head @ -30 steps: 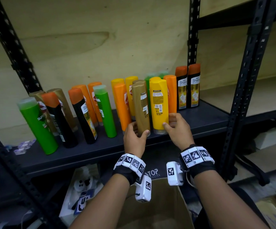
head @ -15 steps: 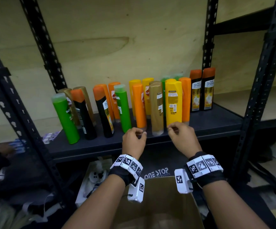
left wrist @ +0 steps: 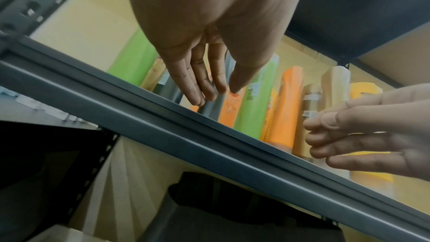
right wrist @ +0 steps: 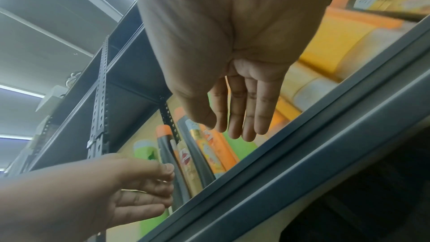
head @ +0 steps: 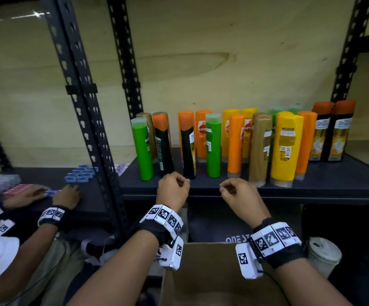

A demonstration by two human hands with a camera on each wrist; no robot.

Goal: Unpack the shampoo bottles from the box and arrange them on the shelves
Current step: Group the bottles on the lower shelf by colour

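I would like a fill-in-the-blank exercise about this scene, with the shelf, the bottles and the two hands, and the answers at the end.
1. Both the left hand and the right hand hold ____.
2. The bottles stand upright on the dark ____.
3. The two black bottles with orange caps stand at the ____ end of the group.
4. Below the wrists is an open cardboard ____.

Missing words: nothing; shelf; right; box.
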